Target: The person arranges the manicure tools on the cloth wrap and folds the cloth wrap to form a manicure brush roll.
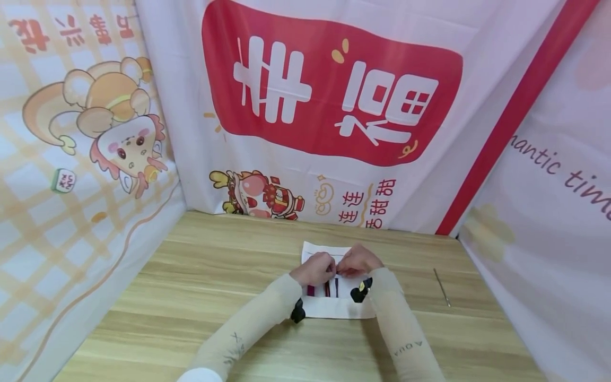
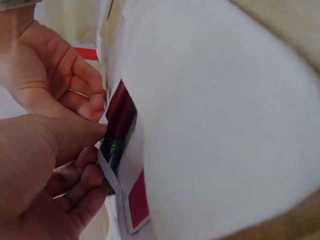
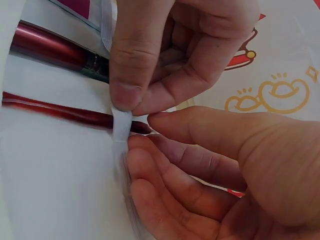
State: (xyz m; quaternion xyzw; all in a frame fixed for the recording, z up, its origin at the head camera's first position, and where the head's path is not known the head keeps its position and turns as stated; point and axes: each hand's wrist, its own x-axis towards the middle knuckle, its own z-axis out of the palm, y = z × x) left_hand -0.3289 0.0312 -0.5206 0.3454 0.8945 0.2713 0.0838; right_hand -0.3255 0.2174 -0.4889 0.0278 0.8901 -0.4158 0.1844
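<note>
A white cloth holder [image 1: 339, 307] lies on the table, with a white elastic band [image 3: 121, 125] across it. My left hand [image 1: 315, 269] pinches that band between thumb and fingers. Under the band runs a slim dark red stick [image 3: 65, 111] with a tapering dark end. My right hand [image 1: 359, 261] holds this end between thumb and fingertips, facing the left hand. Beside the stick, a thicker brush [image 2: 120, 112] with a glossy dark red handle and dark collar sits under the band. A flat magenta piece [image 2: 139, 202] lies beyond it; its kind is unclear.
On the wood-grain table [image 1: 191, 276], a thin metallic rod [image 1: 442, 287] lies to the right of the holder. Printed cloth hangs at the back [image 1: 329, 185], the left [image 1: 86, 212] and the right [image 1: 539, 223]. Each wrist wears a small black device.
</note>
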